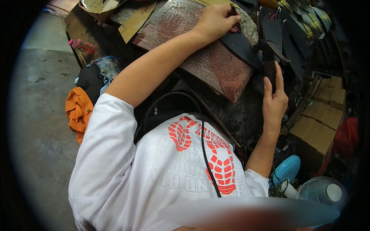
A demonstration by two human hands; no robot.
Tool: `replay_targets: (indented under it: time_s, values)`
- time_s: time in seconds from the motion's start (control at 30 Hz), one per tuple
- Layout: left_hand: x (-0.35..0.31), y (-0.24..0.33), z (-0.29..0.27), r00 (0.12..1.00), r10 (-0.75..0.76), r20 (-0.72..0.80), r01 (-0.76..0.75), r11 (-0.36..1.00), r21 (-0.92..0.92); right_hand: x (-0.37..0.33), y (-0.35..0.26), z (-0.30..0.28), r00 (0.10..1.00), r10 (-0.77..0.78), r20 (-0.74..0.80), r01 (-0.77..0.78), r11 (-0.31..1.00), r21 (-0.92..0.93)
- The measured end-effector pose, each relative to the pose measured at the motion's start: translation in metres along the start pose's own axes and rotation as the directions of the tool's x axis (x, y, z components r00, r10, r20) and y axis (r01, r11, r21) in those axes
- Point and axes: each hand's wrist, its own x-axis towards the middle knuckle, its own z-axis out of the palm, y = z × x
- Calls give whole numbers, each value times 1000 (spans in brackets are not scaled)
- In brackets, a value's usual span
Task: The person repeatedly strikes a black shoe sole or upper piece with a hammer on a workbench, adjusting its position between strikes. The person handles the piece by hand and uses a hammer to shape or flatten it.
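Observation:
My right hand (275, 96) grips the dark handle of a hammer (269, 67), its head raised over the worktop's right side. Farther up, my left hand (216, 21) is closed with the fingertips pinching a slim dark rod-like tool (234, 12); its lower end is hard to make out. Beneath that hand lies a black curved flat piece (242, 49), partly covered by the fingers and close to the hammer head. It rests across a worn reddish-brown board (221, 71) and a round pale block (248, 23).
Black cut pieces (287, 42) are heaped at the far right. A yellowish strip (137, 23) lies far left, near a pink-capped bottle (83, 46). Orange cloth (78, 109) hangs at the left. Stacked brown boxes (320, 115) and a fan (322, 190) stand to the right.

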Motion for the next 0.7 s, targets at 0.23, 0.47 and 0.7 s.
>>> replay_targets:
  time_s: [0.23, 0.47, 0.7]
  values:
    - [-2, -2, 6, 896, 441, -43, -413, 866, 282, 10, -5, -40, 996, -80, -45, 89, 961, 261]
    - [-6, 4, 18, 748, 662, 51, -608, 652, 454, 12, -69, -88, 729, -261, -633, 549, 776, 312]
    - [-4, 4, 6, 993, 94, -77, -100, 992, -78, 12, -31, -42, 916, -118, -383, 329, 768, 550]
